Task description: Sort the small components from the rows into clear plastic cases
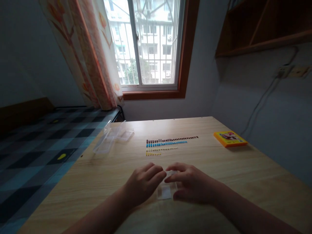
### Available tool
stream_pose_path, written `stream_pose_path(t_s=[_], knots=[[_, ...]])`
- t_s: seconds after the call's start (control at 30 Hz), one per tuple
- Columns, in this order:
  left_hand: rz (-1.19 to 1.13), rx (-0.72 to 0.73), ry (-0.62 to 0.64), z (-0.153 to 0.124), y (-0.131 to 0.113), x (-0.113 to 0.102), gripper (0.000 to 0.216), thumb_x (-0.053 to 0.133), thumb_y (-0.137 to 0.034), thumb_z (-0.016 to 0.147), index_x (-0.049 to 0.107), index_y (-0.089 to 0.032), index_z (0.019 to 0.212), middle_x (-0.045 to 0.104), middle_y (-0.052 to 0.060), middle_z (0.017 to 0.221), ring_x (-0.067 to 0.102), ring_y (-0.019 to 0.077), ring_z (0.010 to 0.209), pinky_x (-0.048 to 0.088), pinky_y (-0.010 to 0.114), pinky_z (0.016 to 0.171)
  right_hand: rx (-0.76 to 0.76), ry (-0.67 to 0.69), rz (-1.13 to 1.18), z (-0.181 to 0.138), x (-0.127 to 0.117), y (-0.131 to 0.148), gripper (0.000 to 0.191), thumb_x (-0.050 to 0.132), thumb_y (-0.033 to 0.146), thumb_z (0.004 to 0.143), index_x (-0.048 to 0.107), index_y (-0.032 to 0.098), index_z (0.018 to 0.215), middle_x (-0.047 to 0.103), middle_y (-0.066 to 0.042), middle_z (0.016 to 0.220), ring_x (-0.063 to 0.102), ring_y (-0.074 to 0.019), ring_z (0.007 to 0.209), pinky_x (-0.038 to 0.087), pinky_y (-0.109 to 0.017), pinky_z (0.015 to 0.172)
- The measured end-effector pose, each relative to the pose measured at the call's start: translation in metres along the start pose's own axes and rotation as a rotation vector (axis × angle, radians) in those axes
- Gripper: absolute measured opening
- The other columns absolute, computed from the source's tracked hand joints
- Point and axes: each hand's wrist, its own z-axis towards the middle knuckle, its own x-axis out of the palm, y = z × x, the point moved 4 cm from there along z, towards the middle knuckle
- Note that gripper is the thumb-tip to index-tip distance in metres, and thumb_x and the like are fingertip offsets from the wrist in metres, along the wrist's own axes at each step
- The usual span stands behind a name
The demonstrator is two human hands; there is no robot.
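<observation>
A small clear plastic box (164, 197) lies on the table in front of me, with a whitish patch showing inside it. Curled over the box's upper left side, my left hand (145, 182) has its fingers pressed together, and its thumb is hidden. My right hand (192, 182) grips the box from the right, thumb low by the near corner and bent fingers across the far part. Beyond my hands, tiny pieces lie in rows: dark brown (170, 139), blue (168, 143), cream (164, 149) and yellow (153, 154).
Several open clear plastic boxes (104, 145) stand at the table's left edge. A yellow-orange flat box (230, 139) with a printed picture lies at the far right of the wooden table (117, 172). A bed with checked bedding (36, 152) adjoins on the left; a window (151, 42) is ahead.
</observation>
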Motion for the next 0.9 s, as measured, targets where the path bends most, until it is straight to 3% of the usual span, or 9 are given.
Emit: stream_pose_path(t_s=[0.17, 0.27, 0.57, 0.67, 0.77, 0.9], knots=[[-0.237, -0.190, -0.054, -0.004, 0.011, 0.004, 0.013, 0.048, -0.013, 0.101, 0.060, -0.019, 0.099, 0.068, 0.003, 0.088, 0.063, 0.0132, 0.072, 0.051, 0.022, 0.062, 0.063, 0.060, 0.059, 0.000, 0.003, -0.006, 0.081, 0.091, 0.024, 0.067, 0.060, 0.034, 0.140, 0.062, -0.007, 0.132, 0.063, -0.0246, 0.116, 0.050, -0.039, 0.101], [-0.336, -0.271, -0.057, -0.005, 0.018, 0.004, 0.011, 0.052, -0.018, 0.101, 0.061, -0.019, 0.095, 0.066, 0.003, 0.085, 0.063, 0.0125, 0.071, 0.051, 0.022, 0.063, 0.116, 0.094, 0.067, -0.002, 0.004, -0.010, 0.088, 0.092, 0.028, 0.066, 0.055, 0.036, 0.145, 0.059, -0.008, 0.135, 0.060, -0.0271, 0.120, 0.048, -0.042, 0.103], [-0.164, -0.147, -0.008, -0.005, 0.013, -0.001, 0.030, 0.064, -0.047, 0.095, 0.067, -0.019, 0.105, 0.063, 0.010, 0.101, 0.061, 0.0239, 0.089, 0.055, 0.036, 0.074, 0.012, 0.163, 0.042, -0.002, 0.000, -0.011, 0.090, 0.086, 0.041, 0.073, 0.045, 0.029, 0.153, 0.061, -0.011, 0.137, 0.054, -0.0291, 0.125, 0.041, -0.049, 0.109], [-0.140, -0.175, 0.100, -0.004, 0.010, 0.004, 0.033, 0.066, -0.051, 0.093, 0.068, -0.020, 0.104, 0.062, 0.011, 0.107, 0.060, 0.0266, 0.094, 0.056, 0.039, 0.076, 0.037, 0.180, -0.017, -0.003, -0.002, -0.012, 0.085, 0.084, 0.048, 0.075, 0.050, 0.029, 0.151, 0.052, -0.013, 0.149, 0.043, -0.0339, 0.139, 0.035, -0.054, 0.115], [-0.138, -0.206, 0.195, -0.004, 0.010, 0.008, 0.037, 0.068, -0.053, 0.090, 0.070, -0.020, 0.107, 0.060, 0.013, 0.117, 0.060, 0.0295, 0.101, 0.057, 0.044, 0.081, 0.101, 0.223, -0.068, -0.005, -0.003, -0.015, 0.082, 0.083, 0.053, 0.076, 0.052, 0.032, 0.149, 0.031, -0.013, 0.165, 0.022, -0.0393, 0.153, 0.025, -0.061, 0.119], [-0.160, -0.237, 0.287, -0.004, 0.012, 0.013, 0.040, 0.071, -0.055, 0.086, 0.072, -0.020, 0.107, 0.061, 0.013, 0.120, 0.060, 0.0314, 0.106, 0.057, 0.048, 0.086, 0.191, 0.263, -0.105, -0.006, -0.006, -0.018, 0.081, 0.085, 0.058, 0.072, 0.057, 0.036, 0.145, 0.007, -0.009, 0.172, 0.005, -0.0431, 0.157, 0.019, -0.066, 0.120]])
